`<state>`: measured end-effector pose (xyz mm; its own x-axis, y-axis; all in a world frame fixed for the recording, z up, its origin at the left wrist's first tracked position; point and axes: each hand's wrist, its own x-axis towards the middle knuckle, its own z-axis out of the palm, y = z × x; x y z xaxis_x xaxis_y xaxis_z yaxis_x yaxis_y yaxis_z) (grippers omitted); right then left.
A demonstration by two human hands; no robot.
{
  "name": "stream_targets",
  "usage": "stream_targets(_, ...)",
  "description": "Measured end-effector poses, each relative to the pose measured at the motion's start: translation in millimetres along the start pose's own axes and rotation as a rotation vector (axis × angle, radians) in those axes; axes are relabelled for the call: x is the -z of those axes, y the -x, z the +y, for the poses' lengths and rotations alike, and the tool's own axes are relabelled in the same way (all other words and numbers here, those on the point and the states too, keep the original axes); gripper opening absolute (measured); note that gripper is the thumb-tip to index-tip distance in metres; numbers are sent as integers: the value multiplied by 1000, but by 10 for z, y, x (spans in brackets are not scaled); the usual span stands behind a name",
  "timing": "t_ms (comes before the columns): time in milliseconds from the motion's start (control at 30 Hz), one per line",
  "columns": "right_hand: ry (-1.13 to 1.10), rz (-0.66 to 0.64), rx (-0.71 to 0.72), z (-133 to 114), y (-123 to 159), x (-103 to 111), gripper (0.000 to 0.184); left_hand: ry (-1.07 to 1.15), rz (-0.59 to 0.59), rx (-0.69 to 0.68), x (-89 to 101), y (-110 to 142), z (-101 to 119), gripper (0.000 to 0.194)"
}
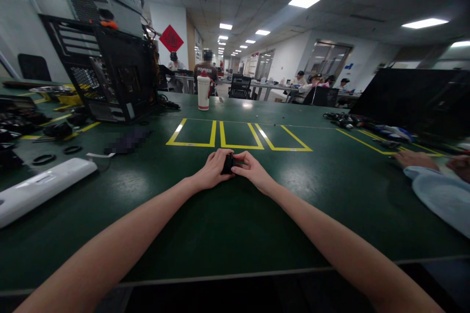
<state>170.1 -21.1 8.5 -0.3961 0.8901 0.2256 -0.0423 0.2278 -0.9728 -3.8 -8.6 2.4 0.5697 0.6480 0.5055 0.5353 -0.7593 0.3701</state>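
Observation:
Both my hands meet on the green table, just in front of the yellow marked boxes. My left hand and my right hand together grip a small black object, which is mostly hidden by my fingers. I cannot tell what the object is.
An open black computer case stands at the back left with black parts and rings around it. A long white bar lies at the left. A white bottle stands behind. A co-worker's hand and light sleeve rest at the right.

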Motion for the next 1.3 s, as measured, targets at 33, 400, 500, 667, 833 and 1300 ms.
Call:
stream_targets(33, 9, 9, 5, 1, -2, -3, 27, 2, 0, -1, -1, -1, 0, 56)
stream_targets(400, 65, 44, -23, 9, -22, 1, 32, -2, -6, 5, 14, -1, 22, 57)
stream_targets(500, 16, 16, -5, 17, -23, -1, 33, -7, -6, 1, 16, 0, 22, 56)
stream_targets(667, 44, 39, 24, 37, -18, -9, 26, -10, 1, -1, -4, -5, 6, 58)
stream_targets(833, 68, 71, 26, 40, -22, -11, 23, -4, 8, -8, 1, -5, 11, 58)
stream_targets(1300, 62, 6, -18, 17, 20, 18, 30, 9, 2, -6, 9, 6, -4, 57)
